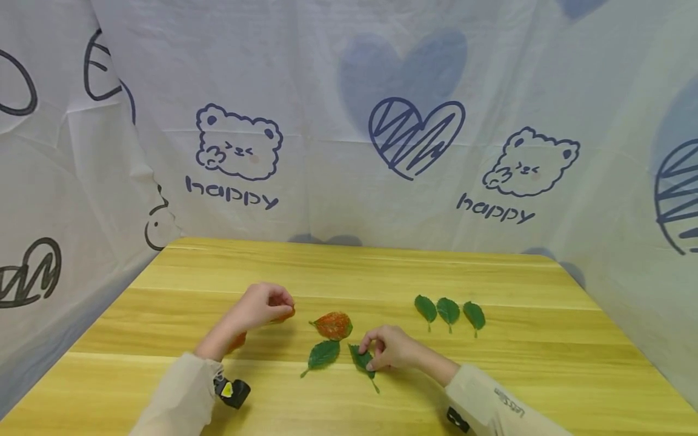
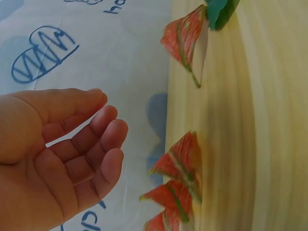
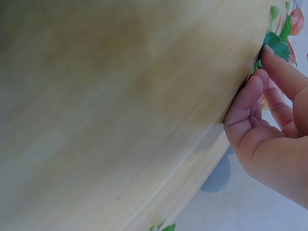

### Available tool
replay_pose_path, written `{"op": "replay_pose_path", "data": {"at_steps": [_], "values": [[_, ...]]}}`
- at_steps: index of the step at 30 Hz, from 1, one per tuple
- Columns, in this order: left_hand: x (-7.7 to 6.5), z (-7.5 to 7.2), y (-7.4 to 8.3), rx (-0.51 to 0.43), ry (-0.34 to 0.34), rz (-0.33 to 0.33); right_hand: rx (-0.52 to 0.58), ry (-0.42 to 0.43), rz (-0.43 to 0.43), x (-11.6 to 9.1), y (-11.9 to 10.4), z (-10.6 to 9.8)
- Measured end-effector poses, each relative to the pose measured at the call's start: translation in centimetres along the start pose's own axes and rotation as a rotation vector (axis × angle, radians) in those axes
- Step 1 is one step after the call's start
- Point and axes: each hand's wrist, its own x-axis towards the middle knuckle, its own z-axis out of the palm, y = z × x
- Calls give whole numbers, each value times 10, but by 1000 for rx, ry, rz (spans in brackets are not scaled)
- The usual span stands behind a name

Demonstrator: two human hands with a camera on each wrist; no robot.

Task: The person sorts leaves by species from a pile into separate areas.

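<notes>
My left hand (image 1: pixel 259 309) is above the left part of the table, thumb and fingers loosely bent with nothing between them in the left wrist view. Red leaves (image 2: pixel 174 197) lie near and under it, partly hidden in the head view. At the middle, my right hand (image 1: pixel 395 348) pinches a green leaf (image 1: pixel 360 360) between thumb and index finger, close on the tabletop. Another green leaf (image 1: pixel 323 354) lies to its left, stem pointing down-left. Just above these two rests a red-orange leaf (image 1: pixel 334 326) with a green edge, its stem to the left.
Three green leaves (image 1: pixel 448 310) lie in a row at the right, stems towards me. The yellow wood-grain table (image 1: pixel 491 387) meets a white cloth (image 1: pixel 327 151) with printed bears and hearts at its far edge. A black strap (image 1: pixel 234 392) circles my left wrist.
</notes>
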Motion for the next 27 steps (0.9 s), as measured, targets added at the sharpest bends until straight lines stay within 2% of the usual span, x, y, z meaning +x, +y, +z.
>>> {"op": "replay_pose_path", "data": {"at_steps": [4,10,16,21,27], "values": [[3,7,2,16,-21,41,3,1,0,0,-1,0],[6,17,4,-16,-52,77,12,0,7,0,-1,0],[14,29,6,-8,-73,123,7,1,7,0,-1,0],[21,40,8,-7,-98,141,7,1,5,0,0,0],[29,48,11,0,-144,132,9,-2,-1,0,0,0]]}}
